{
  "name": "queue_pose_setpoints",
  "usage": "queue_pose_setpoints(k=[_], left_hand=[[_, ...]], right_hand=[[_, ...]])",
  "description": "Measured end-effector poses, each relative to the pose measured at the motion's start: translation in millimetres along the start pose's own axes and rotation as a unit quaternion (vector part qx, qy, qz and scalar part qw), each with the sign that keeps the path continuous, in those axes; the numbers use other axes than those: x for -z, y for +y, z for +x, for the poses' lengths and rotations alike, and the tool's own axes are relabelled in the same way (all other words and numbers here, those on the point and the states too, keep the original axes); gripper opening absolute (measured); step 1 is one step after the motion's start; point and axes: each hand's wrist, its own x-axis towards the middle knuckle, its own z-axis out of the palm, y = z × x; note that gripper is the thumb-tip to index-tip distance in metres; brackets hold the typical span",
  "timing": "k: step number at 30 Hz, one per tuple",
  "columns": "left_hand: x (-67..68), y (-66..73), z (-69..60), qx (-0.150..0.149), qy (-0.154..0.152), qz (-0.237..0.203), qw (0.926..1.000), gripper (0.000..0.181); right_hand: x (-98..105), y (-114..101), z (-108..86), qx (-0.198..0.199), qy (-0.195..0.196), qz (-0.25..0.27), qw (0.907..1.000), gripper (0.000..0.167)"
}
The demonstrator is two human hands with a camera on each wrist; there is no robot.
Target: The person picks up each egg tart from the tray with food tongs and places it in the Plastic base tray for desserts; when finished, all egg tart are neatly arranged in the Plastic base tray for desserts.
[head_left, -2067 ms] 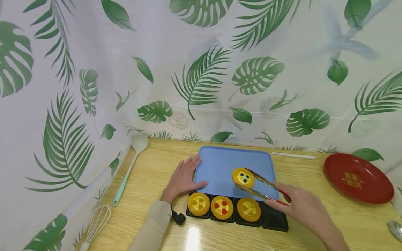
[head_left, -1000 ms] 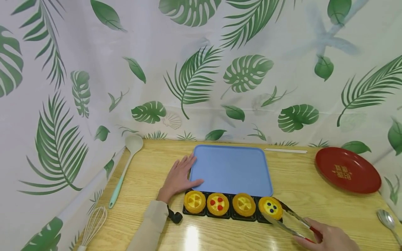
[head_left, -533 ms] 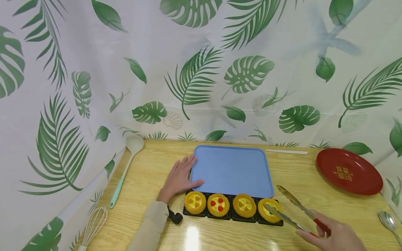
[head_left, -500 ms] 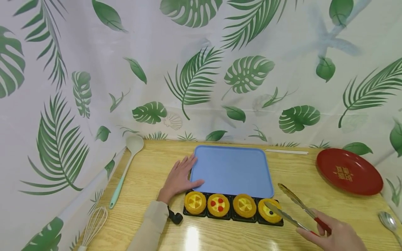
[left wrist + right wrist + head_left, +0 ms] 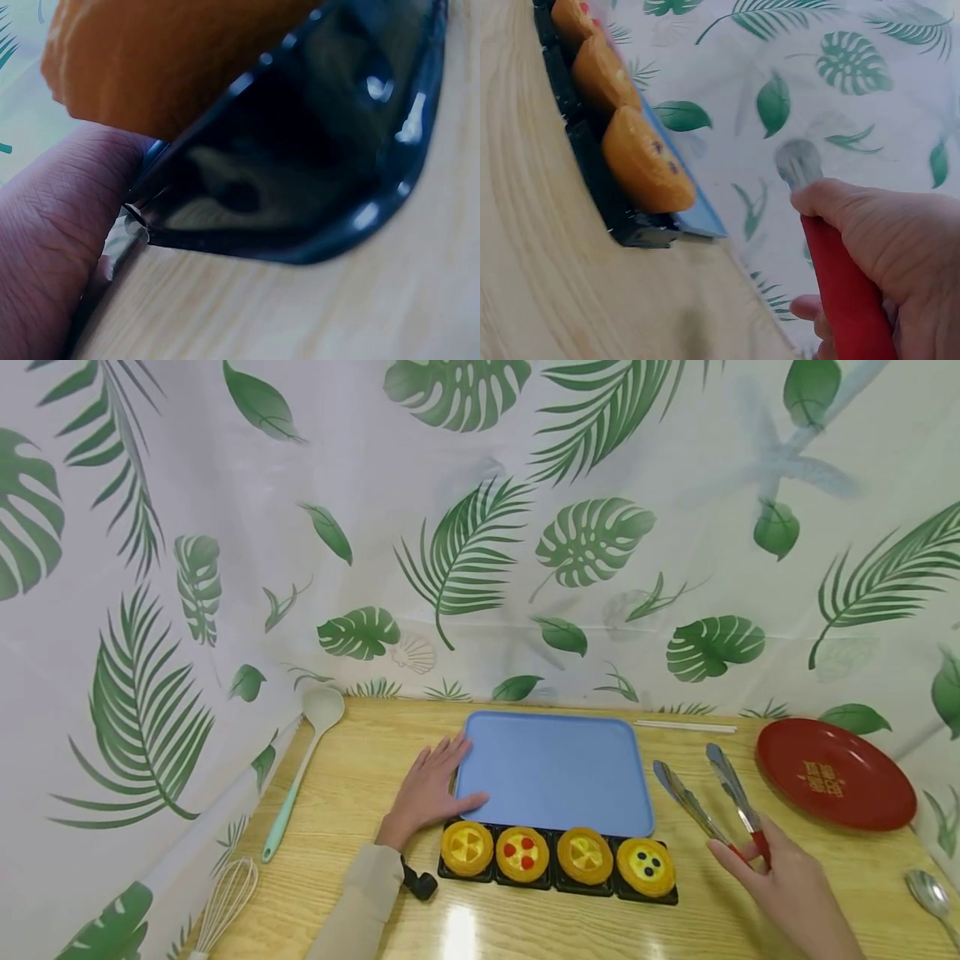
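My right hand (image 5: 787, 881) grips metal tongs (image 5: 736, 789) by their red handles, and the tong arms stand spread with nothing between them. They hover right of the blue tray (image 5: 555, 768). My left hand (image 5: 426, 789) rests with straight fingers at that tray's left edge. In front lies a black compartment tray (image 5: 669, 898) holding a row of egg tarts: one with yellow wedges (image 5: 467, 849), one with red berries (image 5: 522, 854), another with yellow wedges (image 5: 584, 856), and a tart with blue berries (image 5: 647, 867) in the rightmost compartment. The left wrist view shows the black tray's end (image 5: 300, 165) close up.
A red oval plate (image 5: 836, 774) lies at the right, with a metal spoon (image 5: 927, 892) nearer me. White chopsticks (image 5: 686, 726) lie behind the blue tray. At the left are a skimmer-like ladle with a green handle (image 5: 281, 822) and a whisk (image 5: 227, 902). Leaf-print cloth hangs behind.
The tongs carried the blue-berry tart from above the blue tray to the rightmost black compartment and released it. They then rose away to the back right. My left hand stayed put.
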Motion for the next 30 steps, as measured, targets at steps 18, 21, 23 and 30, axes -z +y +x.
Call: queue_pose_setpoints(k=[18,21,23,30], left_hand=[[-2.1,3.3,1.0,-0.005,0.0,0.002,1.0,0.105],[-3.1,3.0,0.6,-0.007,0.001,0.0,1.0,0.105],[-4.0,2.7,0.4,-0.008,0.003,-0.001,1.0,0.105],[-7.7,1.2,-0.7,-0.001,-0.001,-0.001,1.0,0.106]], right_hand=[[-29.6,34.5,43.9,-0.066,0.029,-0.106,0.9917,0.096],[-30.6,37.2,48.1,-0.075,0.039,-0.101,0.9913,0.097],[-31.6,38.8,50.5,-0.075,0.043,-0.099,0.9913,0.098],[-38.8,40.8,54.2,-0.073,0.076,-0.099,0.9895,0.1]])
